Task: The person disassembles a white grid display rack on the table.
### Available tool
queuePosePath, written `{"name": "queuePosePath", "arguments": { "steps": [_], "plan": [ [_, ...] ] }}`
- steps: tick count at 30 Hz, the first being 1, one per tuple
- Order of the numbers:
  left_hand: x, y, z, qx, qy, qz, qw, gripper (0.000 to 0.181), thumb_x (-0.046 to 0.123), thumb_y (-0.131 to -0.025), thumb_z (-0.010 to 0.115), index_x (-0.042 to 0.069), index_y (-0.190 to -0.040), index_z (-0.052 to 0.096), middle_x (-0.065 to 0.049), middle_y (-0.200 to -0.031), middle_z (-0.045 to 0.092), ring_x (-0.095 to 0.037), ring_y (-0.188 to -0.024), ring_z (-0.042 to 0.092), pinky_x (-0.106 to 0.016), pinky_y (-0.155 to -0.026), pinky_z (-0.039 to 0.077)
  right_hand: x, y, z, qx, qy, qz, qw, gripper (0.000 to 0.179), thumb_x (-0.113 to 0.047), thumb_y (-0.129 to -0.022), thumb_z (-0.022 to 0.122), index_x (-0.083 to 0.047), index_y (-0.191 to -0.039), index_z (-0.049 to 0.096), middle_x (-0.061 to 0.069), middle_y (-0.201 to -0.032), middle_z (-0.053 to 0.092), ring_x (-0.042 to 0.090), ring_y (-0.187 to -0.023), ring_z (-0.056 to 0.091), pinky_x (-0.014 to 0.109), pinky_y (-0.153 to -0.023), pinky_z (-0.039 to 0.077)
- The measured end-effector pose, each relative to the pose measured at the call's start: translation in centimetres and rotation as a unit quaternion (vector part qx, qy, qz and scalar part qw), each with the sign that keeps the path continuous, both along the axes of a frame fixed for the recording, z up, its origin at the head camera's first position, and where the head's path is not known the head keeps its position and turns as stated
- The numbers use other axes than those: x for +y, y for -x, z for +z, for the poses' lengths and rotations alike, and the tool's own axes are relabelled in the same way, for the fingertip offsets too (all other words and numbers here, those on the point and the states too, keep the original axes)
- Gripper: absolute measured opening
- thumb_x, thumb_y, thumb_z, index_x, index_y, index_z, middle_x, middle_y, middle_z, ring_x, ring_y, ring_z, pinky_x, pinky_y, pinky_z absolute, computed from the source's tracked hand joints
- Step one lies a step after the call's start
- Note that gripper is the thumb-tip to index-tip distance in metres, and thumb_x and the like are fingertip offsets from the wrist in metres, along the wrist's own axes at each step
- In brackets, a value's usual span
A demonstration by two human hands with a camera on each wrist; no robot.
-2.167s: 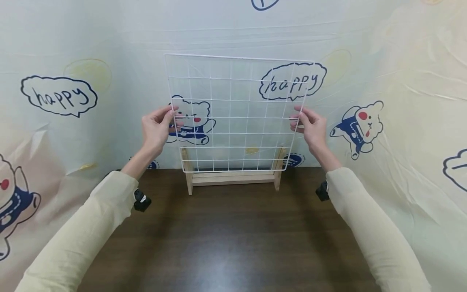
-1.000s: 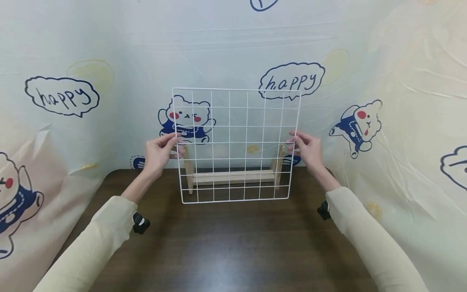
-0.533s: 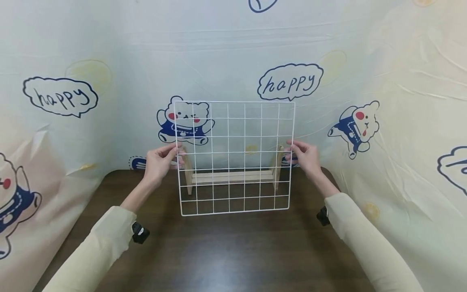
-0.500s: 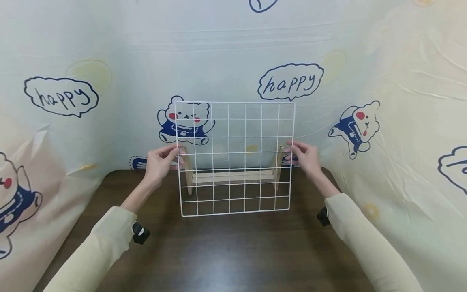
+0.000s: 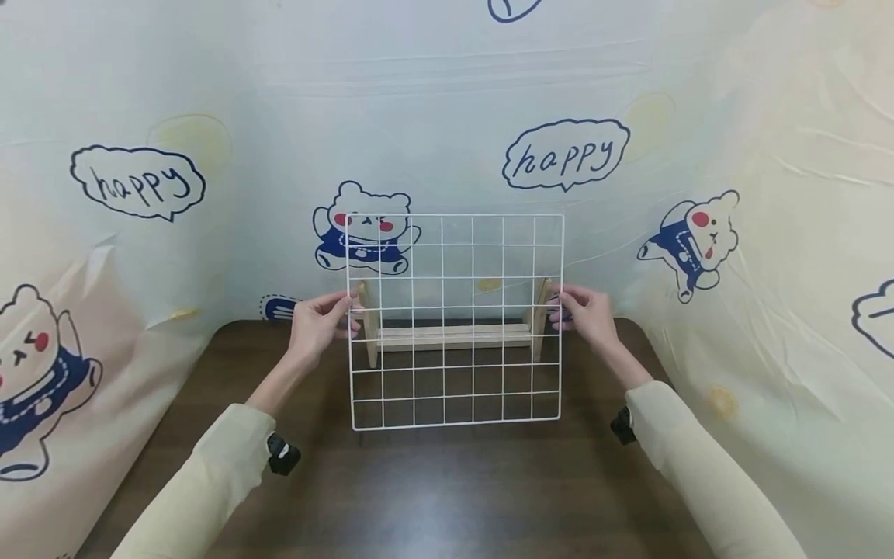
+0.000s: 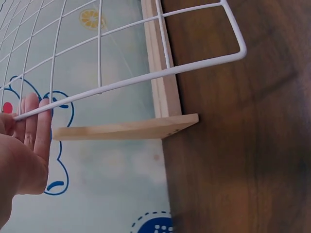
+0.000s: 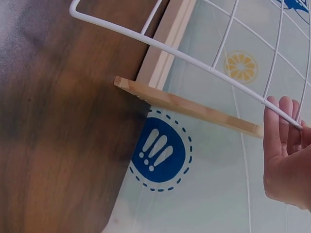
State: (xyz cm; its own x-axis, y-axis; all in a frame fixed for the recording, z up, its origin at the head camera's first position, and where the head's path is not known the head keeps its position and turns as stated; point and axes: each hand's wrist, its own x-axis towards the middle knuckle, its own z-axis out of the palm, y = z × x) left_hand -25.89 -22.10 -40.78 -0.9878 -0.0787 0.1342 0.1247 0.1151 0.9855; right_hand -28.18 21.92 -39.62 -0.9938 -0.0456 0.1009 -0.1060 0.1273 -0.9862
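Observation:
A white wire grid panel (image 5: 457, 308) stands upright between my hands in the head view, in front of a light wooden stand (image 5: 454, 335). My left hand (image 5: 316, 326) pinches its left edge between thumb and fingers. On the opposite edge, my right hand (image 5: 590, 317) pinches the wire at about the same height. Both wrist views show the fingers behind the outer wire, with the panel's lower corner apart from the wooden side piece (image 6: 131, 130). In the right wrist view the other side piece (image 7: 189, 104) lies beyond the wire. Whether the panel's bottom touches the table is unclear.
The dark brown table (image 5: 433, 497) runs back to a pale cloth backdrop (image 5: 433, 101) printed with bears and "happy" bubbles. The stand is near the table's rear edge. Small black devices (image 5: 282, 454) sit at both wrists.
Both hands have lowered the grid panel and brought it from a tilted pose to a more upright one. Its bottom edge now appears nearer, in front of the stand. The grip stays the same.

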Motion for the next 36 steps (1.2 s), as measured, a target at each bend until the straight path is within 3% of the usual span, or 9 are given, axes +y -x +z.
{"name": "queuePosePath", "arguments": {
  "steps": [4,12,18,24,36],
  "plan": [
    [0.3,-1.0,0.2,-0.015,-0.019,-0.008,0.9997,0.034,0.008,-0.098,0.057,-0.012,-0.125,0.057,-0.033,-0.106,0.064,-0.02,-0.063,0.069,-0.042,-0.067,0.058,0.4,0.1,-1.3,-0.005,-0.021,-0.001,0.9998,0.031,-0.006,-0.101,0.05,0.01,-0.126,0.057,0.037,-0.11,0.06,0.03,-0.074,0.07,0.049,-0.074,0.057],
    [1.0,-2.6,0.4,-0.043,0.0,-0.02,0.9989,0.033,0.005,-0.099,0.054,-0.014,-0.125,0.055,-0.038,-0.109,0.06,-0.022,-0.066,0.07,-0.045,-0.07,0.057,1.0,-0.9,-2.6,-0.029,-0.047,0.001,0.9985,0.032,-0.009,-0.101,0.051,0.01,-0.126,0.056,0.035,-0.109,0.062,0.034,-0.077,0.069,0.052,-0.076,0.056],
    [0.7,-2.1,-1.4,-0.056,-0.011,-0.022,0.9981,0.032,0.005,-0.098,0.056,-0.013,-0.124,0.056,-0.035,-0.102,0.064,-0.022,-0.062,0.069,-0.045,-0.065,0.058,1.3,-1.5,-3.4,-0.05,-0.057,-0.002,0.9971,0.032,-0.011,-0.101,0.053,0.008,-0.125,0.057,0.033,-0.108,0.063,0.035,-0.079,0.069,0.052,-0.077,0.056],
    [0.4,-1.8,-3.2,-0.059,0.001,-0.019,0.9981,0.033,0.011,-0.097,0.06,-0.011,-0.122,0.06,-0.025,-0.095,0.07,-0.018,-0.06,0.068,-0.044,-0.064,0.059,1.5,-2.0,-3.9,-0.065,-0.056,-0.003,0.9963,0.031,-0.008,-0.1,0.053,0.01,-0.124,0.057,0.032,-0.105,0.065,0.026,-0.071,0.07,0.044,-0.071,0.059],
    [0.2,-3.2,-4.5,-0.079,-0.005,-0.029,0.9964,0.032,0.008,-0.098,0.058,-0.013,-0.122,0.058,-0.025,-0.094,0.07,-0.018,-0.059,0.068,-0.044,-0.063,0.059,1.7,-3.5,-5.0,-0.103,-0.06,0.003,0.9929,0.031,-0.008,-0.1,0.053,0.01,-0.125,0.057,0.028,-0.102,0.067,0.028,-0.073,0.071,0.042,-0.07,0.059]
  ]
}}
